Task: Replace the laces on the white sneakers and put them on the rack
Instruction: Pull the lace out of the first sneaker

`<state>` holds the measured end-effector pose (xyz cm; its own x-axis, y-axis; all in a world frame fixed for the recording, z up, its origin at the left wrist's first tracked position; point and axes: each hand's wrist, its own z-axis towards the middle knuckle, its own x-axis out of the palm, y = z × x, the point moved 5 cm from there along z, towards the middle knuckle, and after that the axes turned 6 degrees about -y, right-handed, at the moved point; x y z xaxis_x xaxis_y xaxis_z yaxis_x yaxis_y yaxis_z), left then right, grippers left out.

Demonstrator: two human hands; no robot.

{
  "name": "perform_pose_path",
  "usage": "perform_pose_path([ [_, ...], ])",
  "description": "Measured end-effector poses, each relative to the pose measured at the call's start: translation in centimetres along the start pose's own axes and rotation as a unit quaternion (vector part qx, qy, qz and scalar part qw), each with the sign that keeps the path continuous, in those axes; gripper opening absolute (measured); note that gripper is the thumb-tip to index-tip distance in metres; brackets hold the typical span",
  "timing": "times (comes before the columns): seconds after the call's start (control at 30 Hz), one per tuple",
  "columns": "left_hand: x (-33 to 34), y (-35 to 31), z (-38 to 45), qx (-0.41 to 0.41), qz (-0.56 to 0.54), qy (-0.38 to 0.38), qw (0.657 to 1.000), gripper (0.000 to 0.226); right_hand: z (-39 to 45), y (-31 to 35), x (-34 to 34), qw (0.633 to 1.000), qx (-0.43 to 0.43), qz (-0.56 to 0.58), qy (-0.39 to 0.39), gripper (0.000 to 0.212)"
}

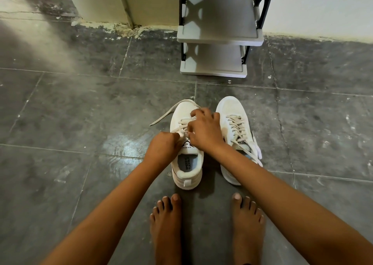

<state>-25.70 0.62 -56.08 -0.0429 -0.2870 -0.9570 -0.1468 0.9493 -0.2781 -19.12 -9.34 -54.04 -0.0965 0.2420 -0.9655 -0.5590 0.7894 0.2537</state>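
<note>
Two white sneakers stand side by side on the dark tiled floor [80, 107], near a grey shoe rack [219, 38]. The left hand [163, 149] pinches a lace [171, 111] on the left sneaker [187, 170]. The right hand [203, 131] curls over its lacing, grip hidden. The right sneaker [228, 107] is laced.

Dark tiled floor [80, 107], pale wall [323, 8], bare feet [167, 224].
</note>
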Motion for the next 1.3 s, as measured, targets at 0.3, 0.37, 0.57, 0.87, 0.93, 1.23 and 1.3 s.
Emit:
perform_pose_path([
  [0.3,-0.2,-0.5,0.2,0.018,0.004,-0.005,1.0,0.036,-0.8,-1.0,-0.3,0.997,0.056,0.028,0.037,0.035],
  [0.37,-0.5,-0.5,0.2,0.019,0.012,-0.007,1.0,0.035,-0.9,-0.6,-0.8,0.998,0.024,-0.051,0.038,0.037],
  [0.57,-0.7,-0.5,0.3,0.007,0.032,0.009,0.999,0.031,-0.3,1.7,-0.8,0.988,-0.069,-0.132,0.038,0.026],
  [0.87,-0.4,-0.5,0.6,0.023,0.043,0.033,0.998,0.035,-0.3,0.3,-2.1,0.863,0.177,0.473,0.028,0.019],
  [0.93,-0.3,-0.6,0.6,0.02,0.041,0.03,0.999,0.035,-0.6,-0.7,-1.2,0.96,0.122,0.245,0.058,0.023],
  [1.23,-0.9,-0.5,0.2,0.016,0.026,0.011,0.999,0.025,-0.1,1.0,-1.0,0.994,-0.052,-0.084,0.051,0.025],
  [1.3,-0.7,-0.4,0.4,0.022,0.039,0.015,0.999,0.027,0.2,1.0,-1.8,0.984,0.016,0.169,0.046,0.018],
])
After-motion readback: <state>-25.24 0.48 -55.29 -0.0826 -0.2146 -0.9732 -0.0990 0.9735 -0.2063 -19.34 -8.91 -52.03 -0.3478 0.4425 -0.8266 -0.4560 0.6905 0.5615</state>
